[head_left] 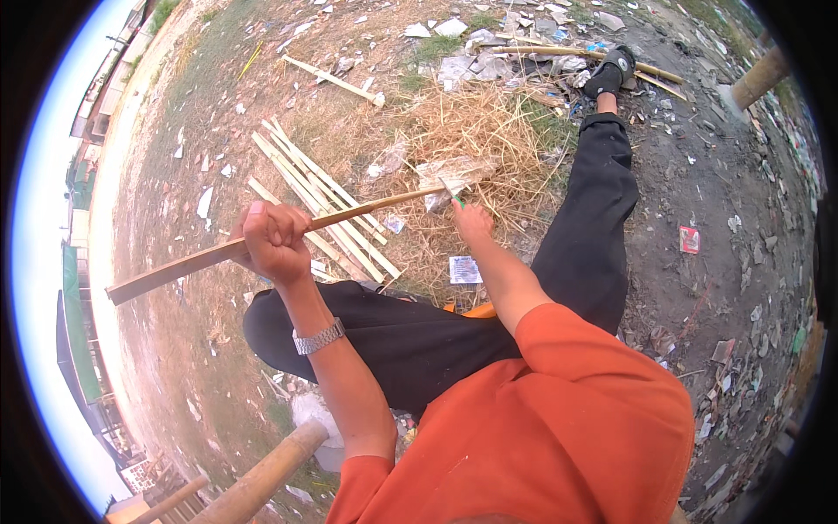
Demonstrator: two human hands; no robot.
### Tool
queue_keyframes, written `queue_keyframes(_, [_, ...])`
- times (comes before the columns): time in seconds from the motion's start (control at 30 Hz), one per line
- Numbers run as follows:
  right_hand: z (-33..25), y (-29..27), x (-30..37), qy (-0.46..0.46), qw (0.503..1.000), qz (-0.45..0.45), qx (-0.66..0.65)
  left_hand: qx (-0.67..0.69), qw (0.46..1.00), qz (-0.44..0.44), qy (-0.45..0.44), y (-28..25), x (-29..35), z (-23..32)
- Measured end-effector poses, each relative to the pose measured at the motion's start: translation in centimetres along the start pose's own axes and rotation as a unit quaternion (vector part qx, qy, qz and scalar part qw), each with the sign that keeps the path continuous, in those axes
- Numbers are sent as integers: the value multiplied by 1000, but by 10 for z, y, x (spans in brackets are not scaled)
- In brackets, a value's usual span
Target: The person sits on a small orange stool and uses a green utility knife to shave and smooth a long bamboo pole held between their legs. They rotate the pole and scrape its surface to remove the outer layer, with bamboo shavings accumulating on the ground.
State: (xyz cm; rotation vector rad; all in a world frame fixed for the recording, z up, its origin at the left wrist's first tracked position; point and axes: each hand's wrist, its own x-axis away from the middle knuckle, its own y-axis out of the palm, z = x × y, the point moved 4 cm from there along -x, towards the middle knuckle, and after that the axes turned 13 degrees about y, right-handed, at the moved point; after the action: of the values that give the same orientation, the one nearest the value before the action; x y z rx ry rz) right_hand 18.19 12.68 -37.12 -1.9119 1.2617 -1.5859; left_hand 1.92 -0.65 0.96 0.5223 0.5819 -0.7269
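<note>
My left hand (277,240) is closed around a long, narrow bamboo strip (179,269). The strip slants across in front of me, its wide end at the left and its thin end near my right hand (473,224). That hand is closed on the green handle of a small knife (448,189), whose blade meets or overlaps the strip's far end; whether it cuts in I cannot tell. Beneath the held strip, several pale bamboo strips (301,179) lie in a loose bundle on the ground.
A heap of straw-like shavings (489,131) lies ahead, beside my stretched-out right leg (594,205). One pale stick (327,79) rests farther off. Thick poles stand at the lower left (262,476) and upper right (759,79). Scraps and litter cover the dirt.
</note>
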Motion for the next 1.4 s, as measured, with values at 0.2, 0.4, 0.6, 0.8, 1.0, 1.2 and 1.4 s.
queue_keyframes(0.2, [1,-1,-4,32,986,-86,-142,16,1000,-9,-6,-9,-5,-5])
queue_keyframes(0.4, [-9,-23,21,-20,989,-111,-95,-5,1000,9,-16,-2,-4,-6])
queue_keyframes(0.6, [7,5,10,35,994,-83,-55,-31,997,65,-9,-3,-8,-4])
queue_keyframes(0.8, [7,-7,-6,35,989,-94,-113,-63,967,248,-16,-8,-8,0])
queue_keyframes(1.0, [1,-30,-6,-29,995,-85,-46,-71,960,270,-29,6,-2,3])
queue_keyframes(1.2, [-9,-31,8,-10,992,-106,-61,-54,983,174,-1,13,-4,3])
queue_keyframes(1.4, [-13,-31,13,-65,987,-130,-69,-63,987,145,-16,7,-3,2])
